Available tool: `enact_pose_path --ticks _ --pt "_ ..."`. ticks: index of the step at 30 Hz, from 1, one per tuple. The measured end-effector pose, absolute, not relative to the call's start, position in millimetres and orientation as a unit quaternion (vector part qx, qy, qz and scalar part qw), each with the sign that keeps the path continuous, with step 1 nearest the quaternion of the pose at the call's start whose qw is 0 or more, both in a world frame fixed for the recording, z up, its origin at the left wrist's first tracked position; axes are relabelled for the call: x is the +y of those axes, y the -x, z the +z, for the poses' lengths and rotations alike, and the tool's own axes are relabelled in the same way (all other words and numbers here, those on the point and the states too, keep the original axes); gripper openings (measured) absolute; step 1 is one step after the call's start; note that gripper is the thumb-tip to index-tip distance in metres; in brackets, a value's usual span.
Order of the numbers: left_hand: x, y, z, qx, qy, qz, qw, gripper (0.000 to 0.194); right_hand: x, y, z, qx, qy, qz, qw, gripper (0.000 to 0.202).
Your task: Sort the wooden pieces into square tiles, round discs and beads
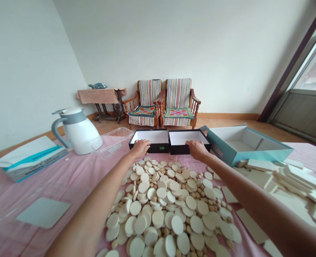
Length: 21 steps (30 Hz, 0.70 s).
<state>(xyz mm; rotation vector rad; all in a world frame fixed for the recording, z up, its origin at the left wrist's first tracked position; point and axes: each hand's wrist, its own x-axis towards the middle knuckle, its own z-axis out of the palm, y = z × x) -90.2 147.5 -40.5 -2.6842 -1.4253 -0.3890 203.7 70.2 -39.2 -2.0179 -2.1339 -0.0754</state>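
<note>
Two shallow black boxes with white insides stand side by side beyond a heap of pale wooden discs. My left hand (142,146) grips the near wall of the left black box (158,147), its fingers hooked over the rim. In the same way my right hand (197,147) holds the near wall of the right black box (178,149). Between my forearms spread the round wooden discs (162,192), with small wooden beads (213,207) mixed among them. No discs show inside the visible parts of either box.
A pink cloth (80,171) covers the table. To the left are a white thermos jug (83,134), a tissue pack (34,160) and clear plastic trays (115,142). On the right, a teal box (254,153) stands behind piled flat wooden pieces (292,192). Two chairs (178,103) stand beyond.
</note>
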Motion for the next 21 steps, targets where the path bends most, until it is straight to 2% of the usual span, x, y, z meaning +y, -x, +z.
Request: enact_pose_path --ticks 5,10,14,21 --pt "121.6 90.8 -33.7 -0.461 0.868 -0.179 0.045 0.028 49.7 -178.5 -28.4 -0.741 0.647 -0.043 0.174 0.035" --pt "105.6 83.2 -51.4 -0.442 0.893 -0.085 -0.011 0.017 45.4 -139.4 -41.6 -0.808 0.574 0.072 0.110 0.034" --pt "105.0 79.4 -67.0 -0.458 0.887 -0.046 -0.032 0.033 46.9 -121.0 -56.8 -0.806 0.579 0.085 0.084 0.032" --pt "98.9 77.6 -66.3 -0.429 0.897 -0.063 -0.086 0.031 33.5 -113.3 -52.3 -0.803 0.579 0.121 0.078 0.037"
